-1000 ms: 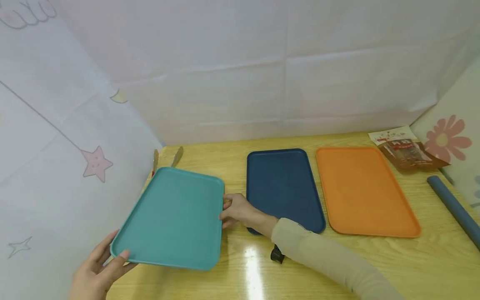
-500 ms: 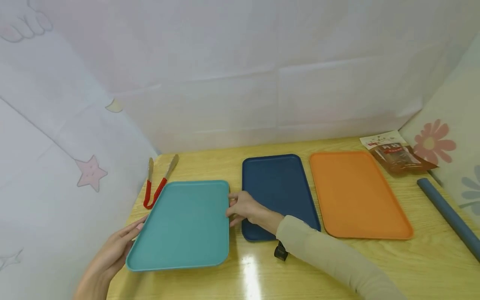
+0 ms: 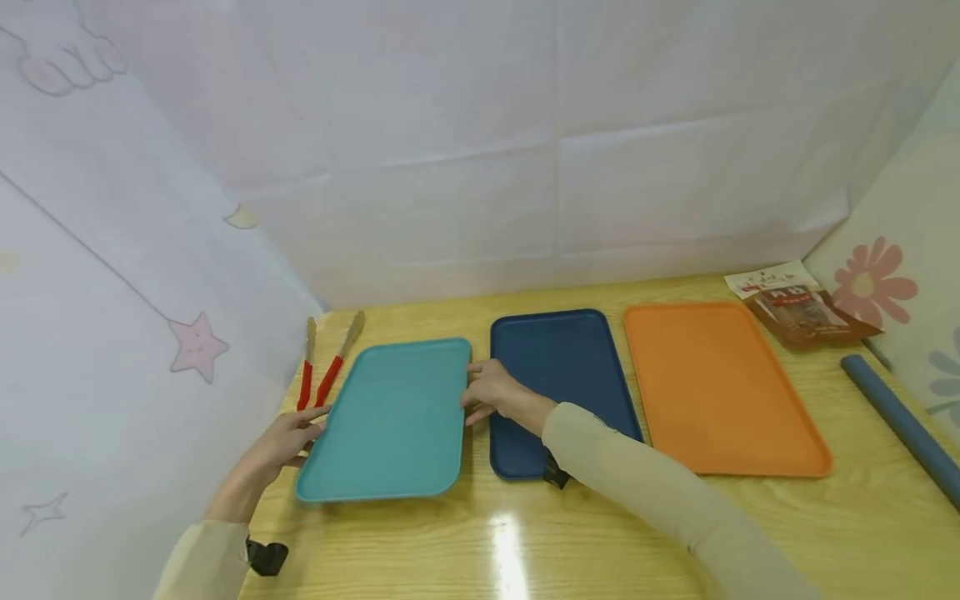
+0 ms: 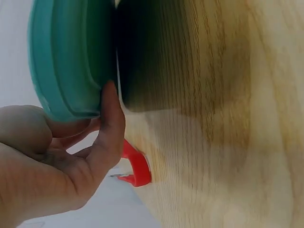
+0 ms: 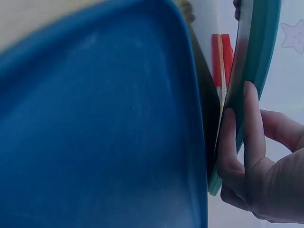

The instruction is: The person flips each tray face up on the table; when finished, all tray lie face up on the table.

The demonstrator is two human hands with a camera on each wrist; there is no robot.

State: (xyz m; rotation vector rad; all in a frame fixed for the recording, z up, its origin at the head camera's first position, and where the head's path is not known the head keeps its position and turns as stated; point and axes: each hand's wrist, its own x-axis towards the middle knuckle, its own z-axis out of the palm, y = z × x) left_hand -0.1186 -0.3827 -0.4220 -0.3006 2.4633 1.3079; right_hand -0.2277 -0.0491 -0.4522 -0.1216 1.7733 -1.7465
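Note:
Both hands hold a teal tray (image 3: 390, 421) by its long sides, at the left of the table. In the left wrist view, the underside of the teal tray (image 4: 66, 61) is apart from the wood at the near corner, with a dark shadow beneath. My left hand (image 3: 283, 440) grips the left rim, a finger (image 4: 111, 118) under the edge. My right hand (image 3: 491, 392) holds the right rim; its fingers (image 5: 254, 128) lie along the outer side. Just right of it lies a navy blue tray (image 3: 558, 358), partly hidden by the right forearm.
Red-handled tongs (image 3: 327, 379) lie behind the teal tray's left side, their handle end partly hidden. An orange tray (image 3: 723, 387) rests right of the navy one. Farther right are a brown food pouch (image 3: 806, 312) and a grey-blue roll (image 3: 900, 421). Fabric walls (image 3: 450, 167) bound the table.
The teal tray has moved lower and farther back over the table, away from me. My left hand has shifted from its near left corner up to its left side, baring the tongs.

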